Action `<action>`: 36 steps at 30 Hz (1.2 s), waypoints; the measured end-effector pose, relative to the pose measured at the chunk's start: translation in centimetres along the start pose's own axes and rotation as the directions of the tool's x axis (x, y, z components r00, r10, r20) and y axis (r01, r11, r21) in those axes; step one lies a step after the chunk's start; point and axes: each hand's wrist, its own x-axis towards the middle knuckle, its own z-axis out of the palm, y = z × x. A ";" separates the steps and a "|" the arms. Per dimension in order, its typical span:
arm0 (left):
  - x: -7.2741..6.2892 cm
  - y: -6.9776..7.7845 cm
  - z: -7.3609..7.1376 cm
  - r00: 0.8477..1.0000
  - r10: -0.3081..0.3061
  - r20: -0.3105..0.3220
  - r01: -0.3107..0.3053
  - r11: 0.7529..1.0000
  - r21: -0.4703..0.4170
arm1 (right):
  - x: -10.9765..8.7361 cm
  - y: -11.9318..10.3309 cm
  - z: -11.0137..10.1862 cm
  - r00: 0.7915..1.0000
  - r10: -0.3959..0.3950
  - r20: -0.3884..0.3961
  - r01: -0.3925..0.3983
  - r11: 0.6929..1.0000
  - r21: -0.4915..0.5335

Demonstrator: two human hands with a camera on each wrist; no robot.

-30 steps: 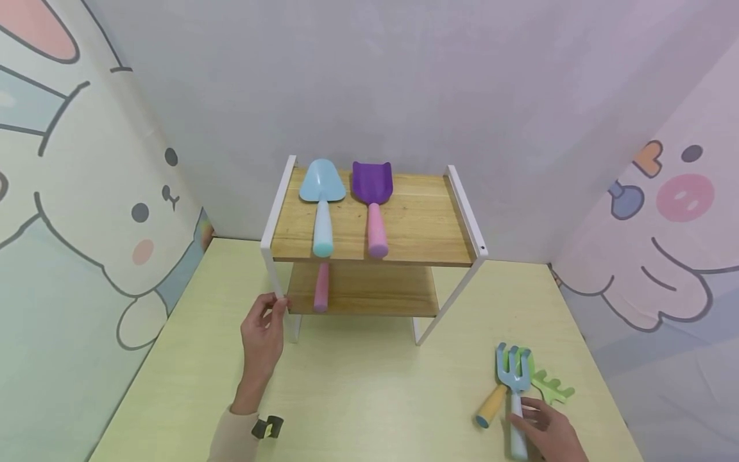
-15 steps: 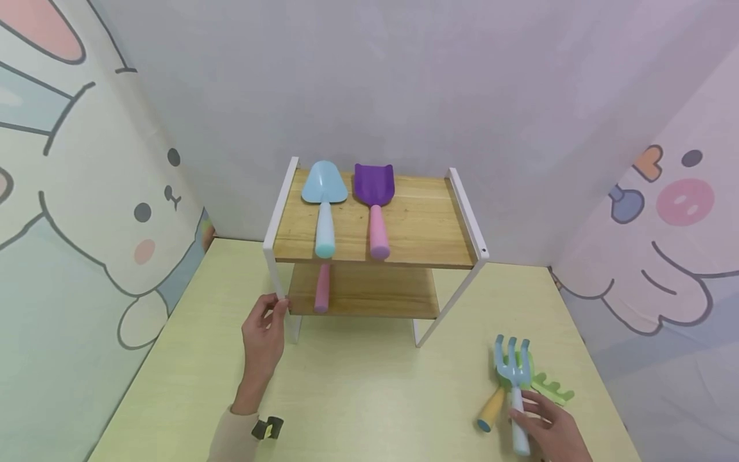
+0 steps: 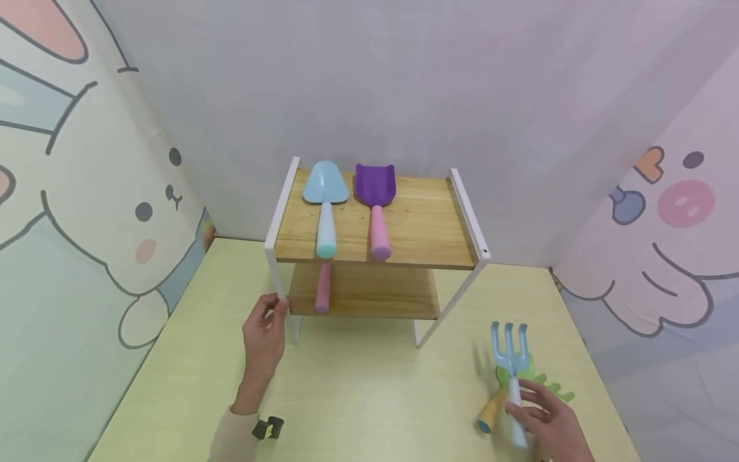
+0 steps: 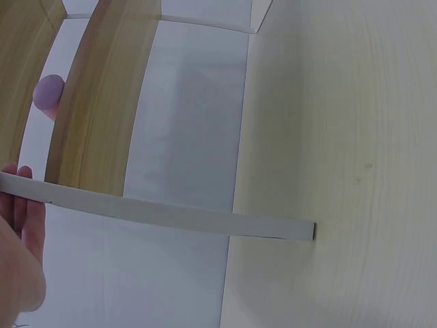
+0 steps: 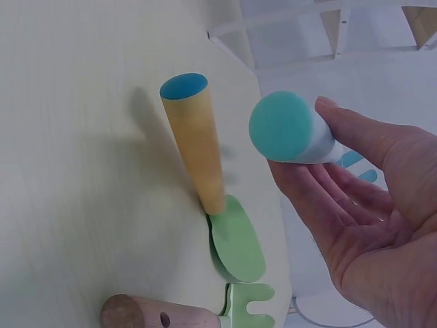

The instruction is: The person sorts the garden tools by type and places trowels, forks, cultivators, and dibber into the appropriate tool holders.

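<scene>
My right hand [image 3: 548, 417] pinches the pale handle of a light blue toy garden fork [image 3: 509, 364], held above the table with its prongs pointing away from me. In the right wrist view the handle's turquoise end [image 5: 281, 127] faces the camera, thumb on one side and fingers on the other. Below the fork lie a green trowel with a yellow handle [image 3: 492, 410] and a green rake [image 3: 559, 389], whose wooden handle [image 5: 153, 311] shows in the right wrist view. My left hand [image 3: 263, 337] grips the white left front post [image 4: 171, 214] of a two-tier shelf [image 3: 430, 221].
A light blue trowel [image 3: 326, 186] and a purple shovel with a pink handle [image 3: 375, 186] lie side by side on the top shelf. One pink handle [image 3: 322, 292] sticks out on the lower shelf. Cartoon-printed walls [image 3: 664, 256] enclose the pale table [image 3: 358, 398].
The right hand has lifted the blue fork off the green tools and moved it slightly forward. The left hand stays on the shelf post.
</scene>
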 end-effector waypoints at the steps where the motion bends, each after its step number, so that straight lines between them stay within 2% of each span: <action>1: 0.0 0.0 0.0 1.000 0.002 0.000 -0.002 1.000 -0.001 | 0.0 -0.2 0.0 1.000 0.000 0.001 0.000 1.000 -0.003; 8: 0.0 0.0 0.0 1.000 0.012 0.000 -0.012 1.000 -0.003 | 0.0 -1.5 -0.1 1.000 0.004 0.010 -0.003 0.999 -0.043; 15: 0.0 -0.1 0.0 0.999 0.035 -0.004 -0.035 0.999 0.011 | -0.6 -2.6 0.2 0.994 -0.105 -0.028 0.103 0.991 -0.083; 26: 0.0 0.0 0.0 1.000 0.032 -0.002 -0.032 0.999 0.006 | -1.4 -4.3 0.7 0.982 -0.183 -0.040 0.180 0.981 -0.078; 36: 0.0 0.1 0.1 1.000 0.024 -0.005 -0.024 1.000 -0.013 | -2.1 -5.5 1.1 0.955 -0.291 -0.058 0.281 0.950 -0.135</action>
